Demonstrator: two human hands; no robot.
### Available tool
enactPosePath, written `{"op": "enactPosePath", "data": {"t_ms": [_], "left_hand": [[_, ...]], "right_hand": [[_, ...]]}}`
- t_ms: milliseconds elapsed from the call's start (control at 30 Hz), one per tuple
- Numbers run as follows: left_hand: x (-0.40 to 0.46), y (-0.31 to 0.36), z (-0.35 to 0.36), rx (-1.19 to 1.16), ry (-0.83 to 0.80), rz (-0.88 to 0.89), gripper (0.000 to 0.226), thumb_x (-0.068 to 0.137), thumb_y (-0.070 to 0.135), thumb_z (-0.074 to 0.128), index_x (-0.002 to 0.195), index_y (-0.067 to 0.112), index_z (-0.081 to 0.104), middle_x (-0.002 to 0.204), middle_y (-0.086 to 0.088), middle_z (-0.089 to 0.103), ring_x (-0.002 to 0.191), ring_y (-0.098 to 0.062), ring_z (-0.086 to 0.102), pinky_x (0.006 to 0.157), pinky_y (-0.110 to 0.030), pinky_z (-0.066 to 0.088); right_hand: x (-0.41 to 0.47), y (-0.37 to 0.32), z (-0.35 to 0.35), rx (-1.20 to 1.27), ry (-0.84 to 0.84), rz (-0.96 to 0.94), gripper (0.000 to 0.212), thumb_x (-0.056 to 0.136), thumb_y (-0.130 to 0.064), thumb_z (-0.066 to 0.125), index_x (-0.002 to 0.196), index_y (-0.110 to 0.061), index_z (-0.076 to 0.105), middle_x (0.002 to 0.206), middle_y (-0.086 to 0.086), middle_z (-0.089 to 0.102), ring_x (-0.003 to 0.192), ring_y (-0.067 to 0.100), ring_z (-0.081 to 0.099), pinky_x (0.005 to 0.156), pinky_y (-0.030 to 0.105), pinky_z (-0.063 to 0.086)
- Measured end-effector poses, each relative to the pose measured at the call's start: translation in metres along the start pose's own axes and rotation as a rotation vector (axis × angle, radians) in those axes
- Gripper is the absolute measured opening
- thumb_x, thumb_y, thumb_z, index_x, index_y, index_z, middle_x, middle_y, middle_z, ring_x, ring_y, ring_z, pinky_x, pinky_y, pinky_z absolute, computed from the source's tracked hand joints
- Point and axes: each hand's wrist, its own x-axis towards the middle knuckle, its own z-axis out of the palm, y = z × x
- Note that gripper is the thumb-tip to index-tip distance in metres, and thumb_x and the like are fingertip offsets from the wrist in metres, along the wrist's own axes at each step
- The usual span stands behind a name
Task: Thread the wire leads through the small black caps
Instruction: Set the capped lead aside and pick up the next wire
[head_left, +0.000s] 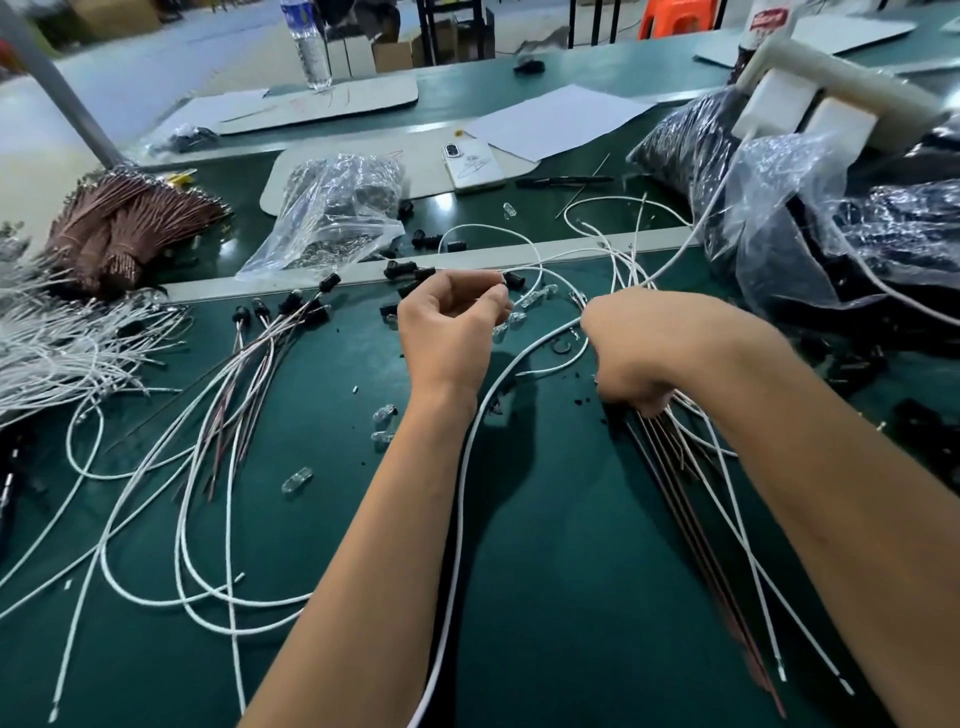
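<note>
My left hand (452, 325) hovers over the green mat (561, 545) with fingers curled, pinching something small at its fingertips next to a black cap (515, 280); what it pinches is too small to tell. My right hand (647, 353) grips a bunch of white and brown wire leads (691, 467) that fan out toward the lower right. Several leads with black caps on them (291, 306) lie at the centre left. Loose black caps (410, 271) sit along the white strip behind my hands.
A pile of white wires (57, 343) and a brown wire bundle (130, 223) lie at the left. Plastic bags of parts (332, 208) and black bagged parts (779, 182) stand behind. Clear bulbs (297, 479) are scattered on the mat. A phone (472, 166) lies further back.
</note>
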Motion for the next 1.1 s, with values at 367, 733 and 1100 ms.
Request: {"op": "enactPosePath", "data": {"t_ms": [367, 733, 1100], "left_hand": [[-0.013, 0.006, 0.004, -0.035, -0.537, -0.195, 0.006, 0.084, 0.005, 0.077, 0.09, 0.006, 0.075, 0.078, -0.015, 0.074, 0.056, -0.012, 0.06, 0.055, -0.017, 0.046], [-0.011, 0.012, 0.002, 0.004, -0.377, -0.187, 0.008, 0.087, 0.001, 0.075, 0.079, 0.004, 0.073, 0.065, -0.007, 0.07, 0.051, -0.009, 0.058, 0.054, -0.016, 0.047], [-0.013, 0.007, 0.007, -0.014, -0.35, -0.211, 0.01, 0.083, 0.008, 0.08, 0.074, 0.011, 0.077, 0.071, -0.012, 0.073, 0.064, -0.019, 0.063, 0.073, -0.031, 0.052]], "right_hand": [[0.02, 0.026, -0.008, 1.34, 0.545, -0.066, 0.017, 0.097, -0.003, 0.057, 0.081, -0.001, 0.062, 0.066, 0.014, 0.067, 0.045, 0.012, 0.059, 0.042, 0.023, 0.046], [0.017, 0.03, 0.03, 1.323, 0.232, -0.284, 0.02, 0.094, -0.022, 0.075, 0.095, -0.002, 0.073, 0.072, 0.007, 0.065, 0.055, 0.012, 0.055, 0.041, 0.02, 0.042], [0.016, 0.028, 0.051, 1.388, 0.201, -0.328, 0.018, 0.093, -0.01, 0.074, 0.088, 0.007, 0.07, 0.056, 0.001, 0.058, 0.045, 0.01, 0.05, 0.037, 0.018, 0.036]]}}
